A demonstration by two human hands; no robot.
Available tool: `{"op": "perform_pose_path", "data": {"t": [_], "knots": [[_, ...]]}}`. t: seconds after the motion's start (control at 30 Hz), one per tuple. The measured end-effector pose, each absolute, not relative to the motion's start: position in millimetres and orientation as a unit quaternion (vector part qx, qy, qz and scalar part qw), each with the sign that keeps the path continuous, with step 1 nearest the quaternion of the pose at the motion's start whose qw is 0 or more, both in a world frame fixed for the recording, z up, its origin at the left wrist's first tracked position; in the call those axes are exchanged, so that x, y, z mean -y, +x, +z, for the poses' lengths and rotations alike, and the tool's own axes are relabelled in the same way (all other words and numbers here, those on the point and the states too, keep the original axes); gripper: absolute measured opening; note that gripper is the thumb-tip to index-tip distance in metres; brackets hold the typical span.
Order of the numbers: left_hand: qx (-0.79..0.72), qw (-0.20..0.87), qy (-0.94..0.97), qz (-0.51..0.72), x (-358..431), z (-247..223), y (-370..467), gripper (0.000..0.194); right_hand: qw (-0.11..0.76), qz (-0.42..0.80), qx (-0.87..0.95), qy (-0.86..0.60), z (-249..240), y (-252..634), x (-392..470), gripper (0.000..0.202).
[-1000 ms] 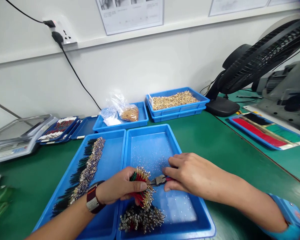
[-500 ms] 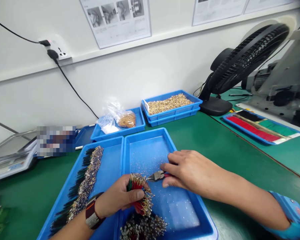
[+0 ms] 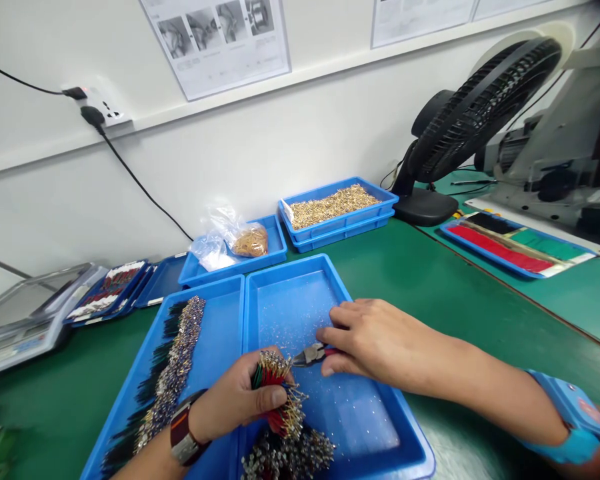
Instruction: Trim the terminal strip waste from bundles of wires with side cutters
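Note:
My left hand [image 3: 247,393] is closed round a bundle of wires [image 3: 275,380] with red and green insulation and metal terminals at the ends. My right hand [image 3: 370,340] grips a pair of diagonal cutters [image 3: 310,355] by red handles. The cutter tips point left, at the bundle's upper edge; whether they touch a terminal I cannot tell. Both hands are over a blue tray [image 3: 337,280] strewn with tiny bits. Below my left hand, a heap of dark wires with metal ends [image 3: 287,453] lies in that tray. The left tray [image 3: 215,313] holds a long row of black wires with terminals [image 3: 173,373].
At the back, stacked blue trays [image 3: 340,230] hold gold-coloured terminals. Beside them, another tray [image 3: 280,257] has clear plastic bags [image 3: 250,241]. A black fan [image 3: 480,113] stands at the right, near a tray of coloured wires [image 3: 510,248]. A scale [image 3: 25,340] sits at the left.
The view has shifted slightly, with the background sliding left. Both hands keep nearly the same place; the bundle and cutters are still held close together.

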State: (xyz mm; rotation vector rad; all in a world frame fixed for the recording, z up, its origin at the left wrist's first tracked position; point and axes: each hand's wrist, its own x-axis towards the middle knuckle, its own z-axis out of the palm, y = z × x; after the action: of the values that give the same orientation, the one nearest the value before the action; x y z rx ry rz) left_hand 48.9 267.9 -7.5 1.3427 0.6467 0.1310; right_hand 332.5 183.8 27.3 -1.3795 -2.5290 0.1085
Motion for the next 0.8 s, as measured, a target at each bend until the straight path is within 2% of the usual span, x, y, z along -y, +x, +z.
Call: {"op": "perform_pose_path", "data": {"t": [0.37,0.6,0.8], "knots": [[-0.298,0.697,0.650,0.054,-271.5,-15.9,46.4,0.068,0.125,0.048,0.880,-0.455,29.8,331.9,-185.0,0.041],[-0.363,0.683,0.627,0.090,-267.6,-18.0,50.2,0.069,0.110,0.038,0.875,-0.469,27.6,331.6,-182.5,0.036],[-0.346,0.666,0.657,0.062,-270.4,-18.0,49.2,0.068,0.145,0.022,0.873,-0.465,28.1,333.5,-181.1,0.045]]}}
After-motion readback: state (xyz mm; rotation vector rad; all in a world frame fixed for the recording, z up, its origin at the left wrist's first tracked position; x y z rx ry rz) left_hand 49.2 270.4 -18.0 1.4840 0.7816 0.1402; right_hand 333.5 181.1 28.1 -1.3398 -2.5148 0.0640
